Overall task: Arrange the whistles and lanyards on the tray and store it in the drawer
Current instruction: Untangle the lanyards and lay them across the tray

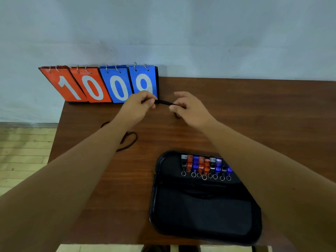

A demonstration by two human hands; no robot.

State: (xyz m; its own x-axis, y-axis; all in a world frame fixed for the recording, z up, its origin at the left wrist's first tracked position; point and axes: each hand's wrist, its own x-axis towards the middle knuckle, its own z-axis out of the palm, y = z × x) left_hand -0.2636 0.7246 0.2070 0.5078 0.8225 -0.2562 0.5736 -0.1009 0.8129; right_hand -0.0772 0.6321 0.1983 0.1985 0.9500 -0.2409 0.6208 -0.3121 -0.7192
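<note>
A black tray (200, 215) lies on the wooden table near its front edge. Several whistles (205, 166), orange, blue and black, stand in a row along the tray's far side, each with a metal ring. Beyond the tray, my left hand (140, 104) and my right hand (189, 106) both pinch one black lanyard (164, 102), stretched short between them above the table. Another black lanyard (128, 140) lies loose on the table under my left forearm, partly hidden.
A flip scoreboard (101, 84) with orange and blue cards reading 1 0 0 9 stands at the table's back left against a pale wall. The table's left edge drops to a light floor (23, 151).
</note>
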